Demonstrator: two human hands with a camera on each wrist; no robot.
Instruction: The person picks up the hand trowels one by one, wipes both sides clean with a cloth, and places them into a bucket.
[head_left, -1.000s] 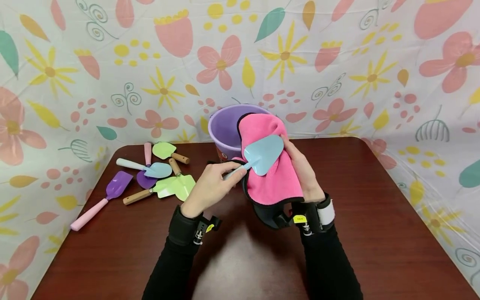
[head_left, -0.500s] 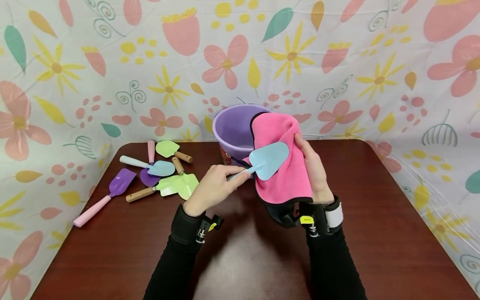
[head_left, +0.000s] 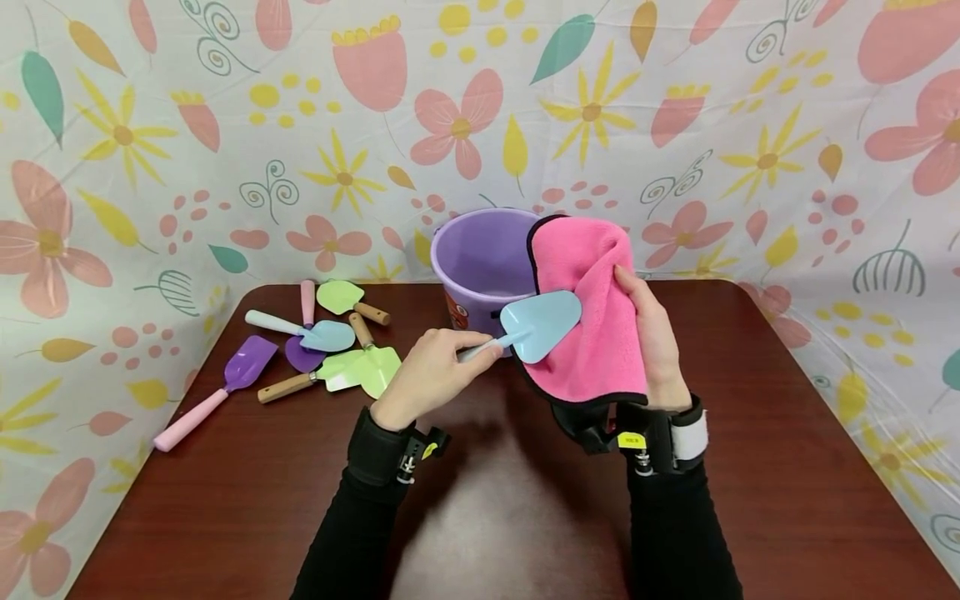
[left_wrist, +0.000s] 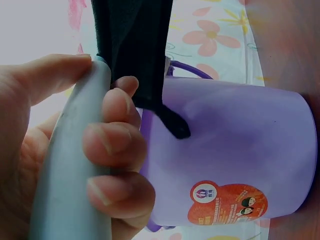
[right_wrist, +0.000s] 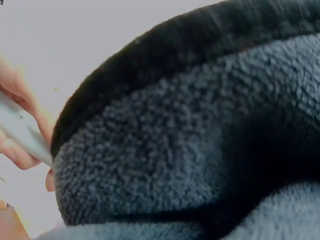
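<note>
My left hand [head_left: 435,371] grips the handle of a light blue hand trowel [head_left: 542,327], its blade tilted up and pointing right. In the left wrist view, thumb and curled fingers wrap the pale handle [left_wrist: 75,150]. My right hand [head_left: 654,342] holds a pink cloth [head_left: 592,342] with black edging; most of its fingers are hidden behind it. The blade overlaps the cloth's left part in the head view. The cloth's grey fuzzy underside [right_wrist: 140,150] fills most of the right wrist view. A dark loop [left_wrist: 175,122] hangs from the cloth's edge.
A purple bucket [head_left: 480,254] stands behind the hands at the table's back edge. On the left lie several trowels: a purple scoop with pink handle [head_left: 251,362], another light blue trowel [head_left: 328,336], and green ones [head_left: 340,296] with wooden handles. A floral curtain [head_left: 300,125] hangs behind.
The right hand and cloth have slid right along the trowel blade, from its middle toward the tip, uncovering more of the bucket. The left hand holds nearly still. The head view has shifted slightly.
</note>
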